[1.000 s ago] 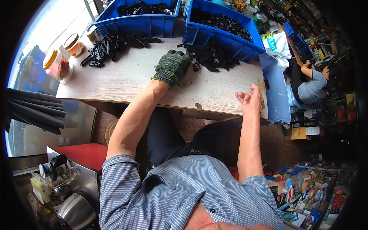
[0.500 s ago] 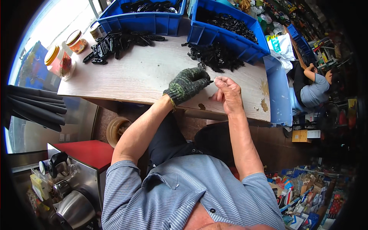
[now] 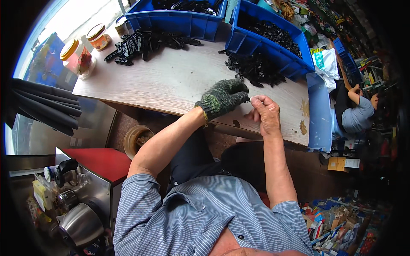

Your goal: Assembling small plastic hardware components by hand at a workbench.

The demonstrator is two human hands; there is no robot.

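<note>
My left hand point(image 3: 224, 99) wears a dark green knitted glove. Its fingers are closed, pinching a small black part point(image 3: 249, 99) whose tip just shows past the fingertips. Close beside it is my bare right hand point(image 3: 267, 112), thumb and forefinger pressed together near that tip; whatever they hold is too small to make out. Both hands are above the near edge of the pale wooden table point(image 3: 171, 85). Beyond them lies a heap of small black plastic parts point(image 3: 256, 72). Farther left is a pile of longer black plastic pieces point(image 3: 141, 45).
Two blue bins, one with longer black pieces point(image 3: 175, 22) and one with small parts point(image 3: 269, 48), stand at the back. Lidded jars point(image 3: 79, 59) line the left end. Below the table is a bucket point(image 3: 130, 143); a red-topped cabinet point(image 3: 94, 166) stands left. Another person point(image 3: 358, 113) sits far right.
The head view has shifted, so the table and bins appear farther right. Both hands stay close together at the small part, with little change in their grip.
</note>
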